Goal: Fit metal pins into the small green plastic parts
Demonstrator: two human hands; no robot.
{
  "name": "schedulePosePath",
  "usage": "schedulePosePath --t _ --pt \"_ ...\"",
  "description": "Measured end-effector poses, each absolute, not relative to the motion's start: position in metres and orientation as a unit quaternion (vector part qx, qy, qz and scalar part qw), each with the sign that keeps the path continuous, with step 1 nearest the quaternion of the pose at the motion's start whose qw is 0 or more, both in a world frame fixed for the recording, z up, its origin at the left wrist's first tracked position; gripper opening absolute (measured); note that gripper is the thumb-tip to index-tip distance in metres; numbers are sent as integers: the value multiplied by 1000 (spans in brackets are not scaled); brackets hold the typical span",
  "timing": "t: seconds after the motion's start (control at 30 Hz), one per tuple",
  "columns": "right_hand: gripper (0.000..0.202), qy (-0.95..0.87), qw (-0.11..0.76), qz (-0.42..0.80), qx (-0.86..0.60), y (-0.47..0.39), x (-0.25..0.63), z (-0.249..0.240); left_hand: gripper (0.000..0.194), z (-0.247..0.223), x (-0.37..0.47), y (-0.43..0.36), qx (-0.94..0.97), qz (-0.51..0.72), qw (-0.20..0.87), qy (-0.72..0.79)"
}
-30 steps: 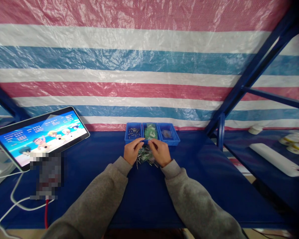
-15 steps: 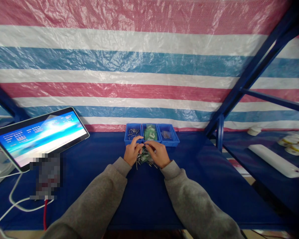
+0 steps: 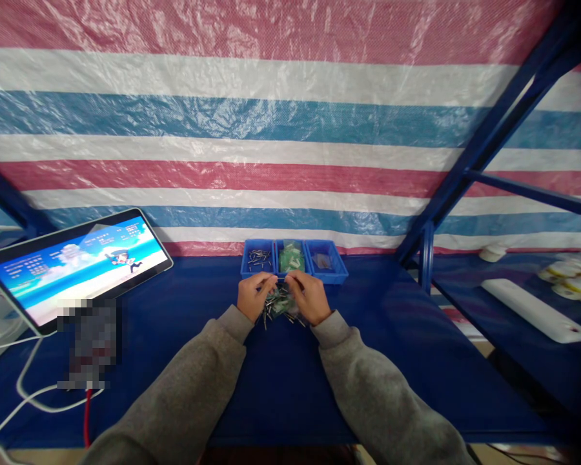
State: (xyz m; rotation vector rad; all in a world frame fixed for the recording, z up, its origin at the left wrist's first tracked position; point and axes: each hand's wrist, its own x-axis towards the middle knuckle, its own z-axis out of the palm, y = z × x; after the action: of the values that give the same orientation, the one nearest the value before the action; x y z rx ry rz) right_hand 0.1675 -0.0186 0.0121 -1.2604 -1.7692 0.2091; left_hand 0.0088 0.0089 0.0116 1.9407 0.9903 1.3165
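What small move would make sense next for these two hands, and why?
I'd probably raise both hands slightly, together. The left hand and right hand seem to share a thin piece at their fingertips, with a loose pile close below and blue bins just ahead, so a little height might avoid a snag.

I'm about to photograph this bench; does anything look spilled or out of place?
Thin metal pins and green pieces lie heaped loose on the blue table, outside the blue bins holding similar items; that may be deliberate.
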Motion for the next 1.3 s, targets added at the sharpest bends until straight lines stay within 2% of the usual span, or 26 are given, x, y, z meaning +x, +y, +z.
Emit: schedulePosePath --t 0.23,0.57,0.9,1.3 --pt "20 -741 467 108 -471 -21 165 16 43 14 6 6 748 481 236 392" --pt "27 -736 457 86 -492 -19 167 13 21 14 7 7 754 503 196 374" --pt "32 -742 420 66 -518 -15 167 7 18 15 9 5 758 519 186 348" --pt "34 -718 437 37 -540 -15 167 10 18 12 8 5 768 502 166 361"
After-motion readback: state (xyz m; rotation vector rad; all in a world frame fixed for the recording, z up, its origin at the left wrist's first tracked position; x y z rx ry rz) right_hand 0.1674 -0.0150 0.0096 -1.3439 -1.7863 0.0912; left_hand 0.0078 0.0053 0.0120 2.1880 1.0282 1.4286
